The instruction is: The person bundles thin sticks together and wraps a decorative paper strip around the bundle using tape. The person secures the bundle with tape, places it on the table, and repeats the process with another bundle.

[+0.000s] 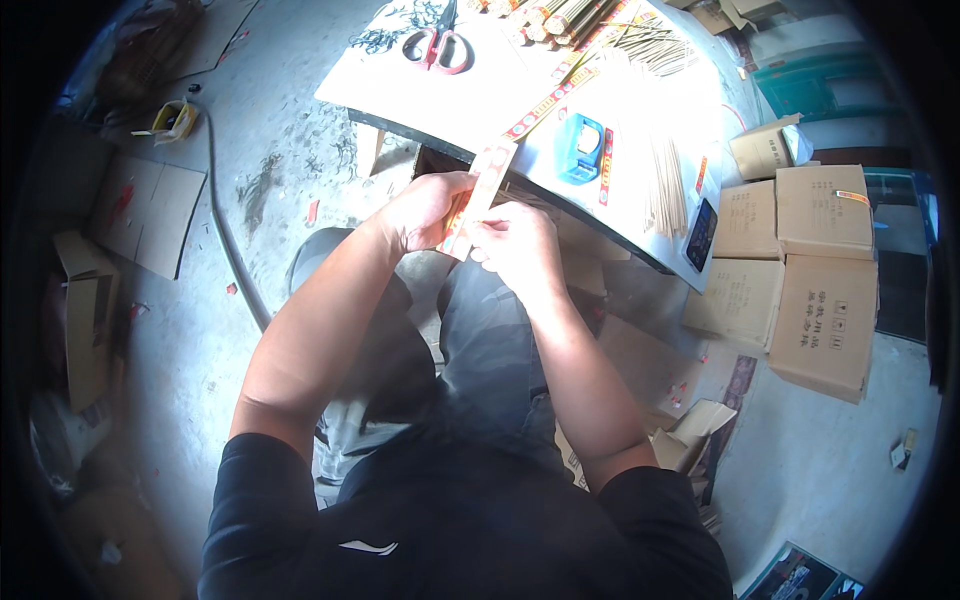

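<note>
Just off the table's near edge, both hands hold a flat, pale printed strip [490,175] with red and yellow marks, tilted up toward the table. My left hand [432,208] is closed round its left side. The fingers of my right hand [515,240] are pinched together at its lower right edge. Whether anything lies inside the strip cannot be made out. Beyond the hands, a blue tape dispenser [580,148] stands on the white table [390,90]. Red and yellow printed strips [545,105] run across the tabletop.
Red-handled scissors [436,52] lie by black strings [385,38]. Farther back are bundled sticks [560,18]; loose pale sticks [664,185] and a phone [702,235] lie at the right. Cardboard boxes [820,320] are stacked right of the table. A grey hose [222,220] crosses the floor.
</note>
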`<state>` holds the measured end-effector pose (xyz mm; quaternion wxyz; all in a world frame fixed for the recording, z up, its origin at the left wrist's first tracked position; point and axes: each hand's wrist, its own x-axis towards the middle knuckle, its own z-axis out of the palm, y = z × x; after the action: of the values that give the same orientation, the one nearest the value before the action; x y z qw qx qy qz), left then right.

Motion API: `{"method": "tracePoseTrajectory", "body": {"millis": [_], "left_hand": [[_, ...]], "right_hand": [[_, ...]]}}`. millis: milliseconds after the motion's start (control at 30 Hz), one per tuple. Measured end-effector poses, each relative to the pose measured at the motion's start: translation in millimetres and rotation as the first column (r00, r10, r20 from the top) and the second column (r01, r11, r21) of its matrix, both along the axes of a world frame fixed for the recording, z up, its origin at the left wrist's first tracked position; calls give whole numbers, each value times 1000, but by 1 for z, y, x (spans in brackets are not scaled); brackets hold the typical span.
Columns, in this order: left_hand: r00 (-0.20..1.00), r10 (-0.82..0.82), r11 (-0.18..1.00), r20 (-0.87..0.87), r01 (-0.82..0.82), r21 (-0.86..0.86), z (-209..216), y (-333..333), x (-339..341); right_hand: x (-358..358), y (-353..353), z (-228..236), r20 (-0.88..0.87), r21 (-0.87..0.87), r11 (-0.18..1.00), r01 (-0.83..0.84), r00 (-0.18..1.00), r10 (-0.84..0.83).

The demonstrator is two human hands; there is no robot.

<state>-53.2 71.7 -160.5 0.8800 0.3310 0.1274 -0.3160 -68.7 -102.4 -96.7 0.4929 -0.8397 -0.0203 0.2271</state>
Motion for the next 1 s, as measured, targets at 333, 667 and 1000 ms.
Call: {"method": "tracePoseTrajectory", "body": {"millis": [333, 667, 1000], "left_hand": [[999, 34, 997, -31, -32, 73, 6, -4, 0], [999, 31, 998, -38, -28, 59, 10, -2, -1], [999, -31, 998, -36, 32, 45, 5, 3, 0]], "right_hand": [[0, -2, -5, 61, 39, 999, 9, 998, -11], [-1, -1, -3, 32, 34, 999, 27, 999, -28], [0, -4, -5, -29, 109, 994, 34, 999, -31]]}}
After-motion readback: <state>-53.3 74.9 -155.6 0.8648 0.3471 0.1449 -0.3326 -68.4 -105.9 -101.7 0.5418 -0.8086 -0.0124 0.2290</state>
